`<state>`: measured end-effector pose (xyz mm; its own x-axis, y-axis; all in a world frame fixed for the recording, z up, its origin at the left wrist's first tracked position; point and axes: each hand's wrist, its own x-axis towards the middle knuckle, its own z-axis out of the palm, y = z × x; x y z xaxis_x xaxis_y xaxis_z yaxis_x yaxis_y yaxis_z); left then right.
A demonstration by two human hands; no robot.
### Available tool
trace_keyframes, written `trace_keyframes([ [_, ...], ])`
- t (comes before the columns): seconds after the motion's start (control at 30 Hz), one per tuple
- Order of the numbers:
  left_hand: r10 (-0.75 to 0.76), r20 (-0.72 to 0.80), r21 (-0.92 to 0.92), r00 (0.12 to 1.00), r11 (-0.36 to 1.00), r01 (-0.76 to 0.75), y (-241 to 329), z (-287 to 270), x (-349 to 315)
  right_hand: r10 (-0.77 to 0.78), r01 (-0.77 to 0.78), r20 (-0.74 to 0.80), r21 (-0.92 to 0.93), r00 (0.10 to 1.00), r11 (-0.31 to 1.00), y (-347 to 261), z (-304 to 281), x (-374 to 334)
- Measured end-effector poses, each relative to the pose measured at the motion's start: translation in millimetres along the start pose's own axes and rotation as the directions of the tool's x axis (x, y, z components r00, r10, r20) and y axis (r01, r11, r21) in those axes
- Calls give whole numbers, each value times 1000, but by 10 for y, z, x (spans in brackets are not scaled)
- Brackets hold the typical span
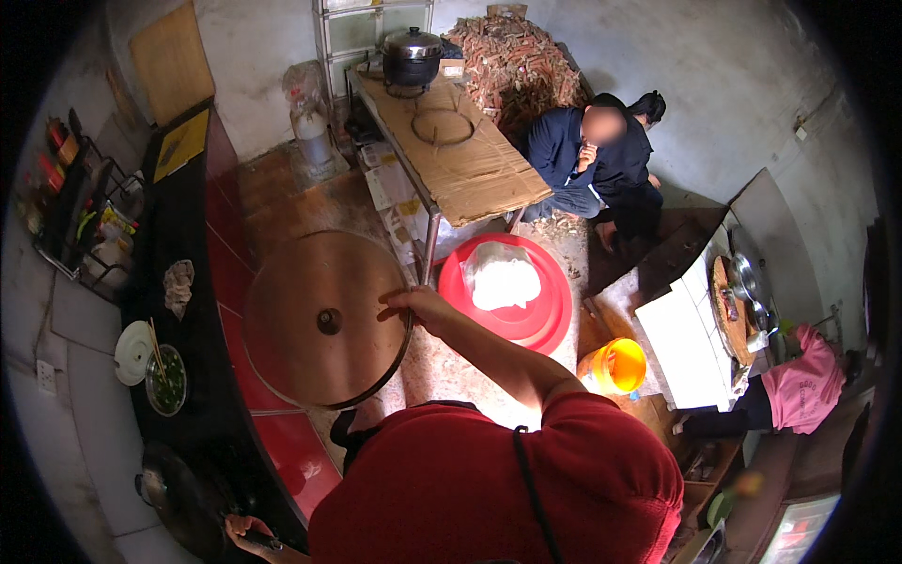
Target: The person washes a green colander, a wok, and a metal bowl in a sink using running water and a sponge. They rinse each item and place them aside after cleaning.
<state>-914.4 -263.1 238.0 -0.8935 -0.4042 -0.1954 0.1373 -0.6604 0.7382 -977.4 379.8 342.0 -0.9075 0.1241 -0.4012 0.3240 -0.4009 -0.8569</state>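
My right hand (420, 305) grips the right edge of a large round lid (291, 282), brownish, with a dark knob at its centre. It is held out over the floor, to the right of the dark counter. At the lower left, my left hand (249, 528) is closed at the right rim of a dark wok (178, 489) on the counter. What exactly its fingers grip there is partly hidden in shadow. Beyond the wok stand a bowl of chopped greens (166, 381) with chopsticks (156, 348) across it and a white plate (134, 350).
A red basin (554, 334) with a white bag (503, 275) and an orange bucket (613, 367) stand on the floor. A cardboard-topped table (470, 179) bears a dark pot (412, 61). Two people crouch behind it; another in pink (803, 381) is at the right. A cloth (178, 288) lies on the counter.
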Motion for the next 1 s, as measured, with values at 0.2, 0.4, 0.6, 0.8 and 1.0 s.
trace_keyframes([
  [0.2, 50, -70, -3, 996, 999, -50, -2, 258, -68, 37, -36, -29, 35, 999, 999, -5, -57, -54],
  [0.4, 83, -127, 10, 988, 997, -83, -49, 526, -172, 30, -29, -26, 58, 999, 998, -58, -173, -182],
  [0.6, -39, -170, -211, 985, 978, 3, 66, 651, -425, 33, -33, 4, -4, 999, 999, -12, -224, -170],
  [0.8, -196, 61, -383, 979, 901, 204, 84, 578, -391, 16, -21, 95, 56, 995, 998, 99, -386, -11],
  [1.0, -217, 32, -552, 976, 810, 198, 77, 756, -639, 24, -39, 107, 138, 994, 990, 146, -212, 132],
])
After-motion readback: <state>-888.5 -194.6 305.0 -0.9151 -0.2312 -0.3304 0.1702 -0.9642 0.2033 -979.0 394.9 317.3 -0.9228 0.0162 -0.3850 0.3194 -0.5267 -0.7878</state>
